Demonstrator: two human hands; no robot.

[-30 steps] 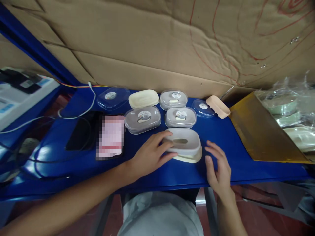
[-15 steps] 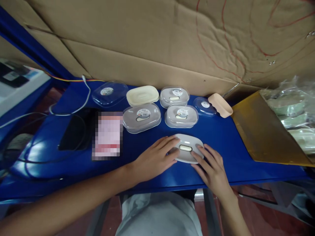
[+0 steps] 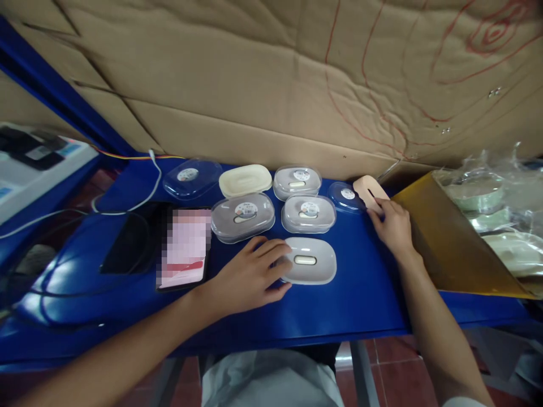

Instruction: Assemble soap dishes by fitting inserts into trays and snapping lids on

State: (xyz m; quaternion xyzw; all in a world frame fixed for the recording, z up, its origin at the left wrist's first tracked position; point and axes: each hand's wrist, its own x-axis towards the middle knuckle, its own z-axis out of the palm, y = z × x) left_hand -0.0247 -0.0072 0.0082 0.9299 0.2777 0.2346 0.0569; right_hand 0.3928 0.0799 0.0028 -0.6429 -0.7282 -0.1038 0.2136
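While a smartphone [image 3: 186, 249] is lying on the blue table [image 3: 360, 305] well to the left of the left hand's [image 3: 254, 277] fingers, a clear oval lid [image 3: 193, 180] with a round sticker is resting beyond it, far forward and left of those fingers. Nearer, straight ahead of the left knuckles, a large gray dish under a clear cover [image 3: 244, 220] is sitting just in front of a cream oval tray [image 3: 245, 181]. The left hand's fingers are curving loosely over the left end of a gray oval soap dish [image 3: 314, 271], the thumb standing apart from them at its near corner, and a cream insert [image 3: 304, 260] is showing in the slot just right of the fingertips. Ahead and to the right of these fingertips, two smaller covered gray dishes [image 3: 309, 215] are standing one behind the other. Just left of the right hand's [image 3: 394, 226] fingers, a smaller clear lid [image 3: 345, 195] is lying flat. The right thumb and fingers are pinching the near end of a peach slotted dish [image 3: 365, 187]. Right of them, an open cardboard box [image 3: 419, 232] is holding plastic-wrapped green and cream dishes [image 3: 479, 198].
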